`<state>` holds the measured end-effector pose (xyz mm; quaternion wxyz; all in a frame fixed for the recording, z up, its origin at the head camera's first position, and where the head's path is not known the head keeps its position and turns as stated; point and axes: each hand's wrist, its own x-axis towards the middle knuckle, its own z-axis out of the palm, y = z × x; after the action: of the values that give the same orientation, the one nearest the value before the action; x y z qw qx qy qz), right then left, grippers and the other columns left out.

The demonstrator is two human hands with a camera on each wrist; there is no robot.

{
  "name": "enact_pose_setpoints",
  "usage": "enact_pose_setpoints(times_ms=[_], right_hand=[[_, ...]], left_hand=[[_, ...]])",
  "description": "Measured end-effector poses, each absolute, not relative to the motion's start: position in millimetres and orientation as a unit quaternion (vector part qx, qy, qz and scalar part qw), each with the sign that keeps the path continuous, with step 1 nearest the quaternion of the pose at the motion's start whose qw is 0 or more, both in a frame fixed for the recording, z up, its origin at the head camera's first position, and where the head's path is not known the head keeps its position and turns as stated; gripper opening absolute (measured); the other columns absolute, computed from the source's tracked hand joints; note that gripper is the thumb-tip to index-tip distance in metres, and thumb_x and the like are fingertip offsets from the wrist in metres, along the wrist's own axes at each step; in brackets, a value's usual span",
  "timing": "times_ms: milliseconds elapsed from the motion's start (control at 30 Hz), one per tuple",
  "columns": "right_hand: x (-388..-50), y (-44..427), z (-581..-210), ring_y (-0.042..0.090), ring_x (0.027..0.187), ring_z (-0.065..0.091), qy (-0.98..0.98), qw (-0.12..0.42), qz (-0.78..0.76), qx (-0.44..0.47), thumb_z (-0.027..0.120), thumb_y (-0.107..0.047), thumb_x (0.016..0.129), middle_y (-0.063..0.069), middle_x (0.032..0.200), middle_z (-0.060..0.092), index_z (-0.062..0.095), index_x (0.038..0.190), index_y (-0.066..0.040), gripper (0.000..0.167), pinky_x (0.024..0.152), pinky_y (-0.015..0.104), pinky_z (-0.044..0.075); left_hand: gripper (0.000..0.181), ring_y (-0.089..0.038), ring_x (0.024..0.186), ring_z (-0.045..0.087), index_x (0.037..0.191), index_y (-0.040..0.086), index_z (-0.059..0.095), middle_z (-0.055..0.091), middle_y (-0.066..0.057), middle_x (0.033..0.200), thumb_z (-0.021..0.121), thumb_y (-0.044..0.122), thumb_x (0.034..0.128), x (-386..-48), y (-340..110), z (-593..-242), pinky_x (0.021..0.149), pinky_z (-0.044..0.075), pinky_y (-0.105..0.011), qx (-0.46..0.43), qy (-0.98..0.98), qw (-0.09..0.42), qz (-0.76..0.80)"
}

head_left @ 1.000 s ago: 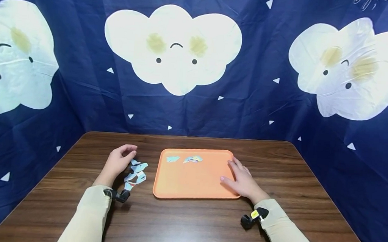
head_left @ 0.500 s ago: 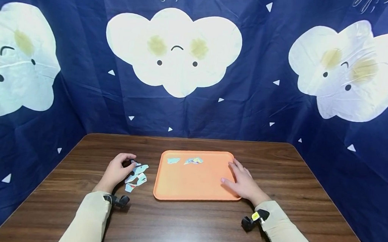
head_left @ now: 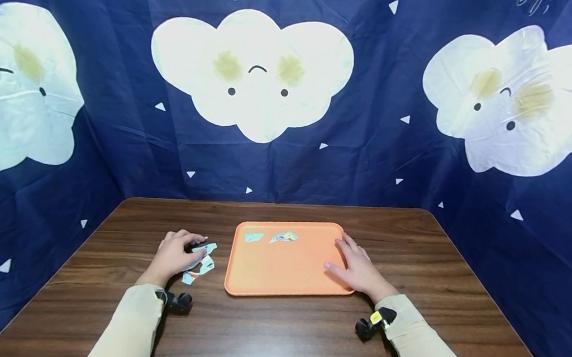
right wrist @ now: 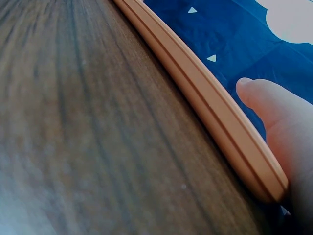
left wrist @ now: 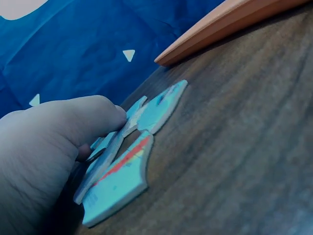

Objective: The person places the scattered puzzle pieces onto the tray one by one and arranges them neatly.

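On the left of the table, my left hand [head_left: 174, 256] bends over several flat, light-blue puzzle pieces [head_left: 206, 264]. Its thumb reaches across them in the left wrist view, where the nearest puzzle piece [left wrist: 120, 183] bears a red stripe. A gap shows between thumb and index finger from above; whether a piece is touched is unclear. My right hand [head_left: 359, 268] rests on the right rim of an orange tray [head_left: 278, 273], thumb spread inward and fingers extended. Two areas of puzzle pieces lie near the tray's far edge: a light-blue piece [head_left: 253, 237] and a multicoloured part [head_left: 283, 237].
The brown wooden table [head_left: 273, 340] carries the tray at its middle. A dark blue curtain [head_left: 367, 173] with white clouds surrounds its back and sides. Black wrist cameras sit by both sleeves.
My left hand has come lower and nearer to me over the loose pieces, its thumb now covering part of them. My right hand stays at the tray rim.
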<state>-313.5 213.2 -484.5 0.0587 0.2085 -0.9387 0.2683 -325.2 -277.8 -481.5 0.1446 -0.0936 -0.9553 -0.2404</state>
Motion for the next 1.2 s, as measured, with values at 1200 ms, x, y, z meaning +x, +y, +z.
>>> enact_pose_setpoints(times_ms=[1200], right_hand=[[-314,214,-484,0.041,0.148,0.029,-0.939,0.057,0.266,0.209,0.063,-0.054,0.092,0.025,0.163,0.023,0.041,0.152,0.001,0.085,0.118,0.061,0.019]], left_hand=[[0.027,-0.034,0.107,0.051,0.107,0.017,0.076,0.069,-0.005,0.115,0.076,0.028,0.0824,-328,-277,-466,0.090,0.034,-0.059,-0.124,-0.972,0.089,-0.179]])
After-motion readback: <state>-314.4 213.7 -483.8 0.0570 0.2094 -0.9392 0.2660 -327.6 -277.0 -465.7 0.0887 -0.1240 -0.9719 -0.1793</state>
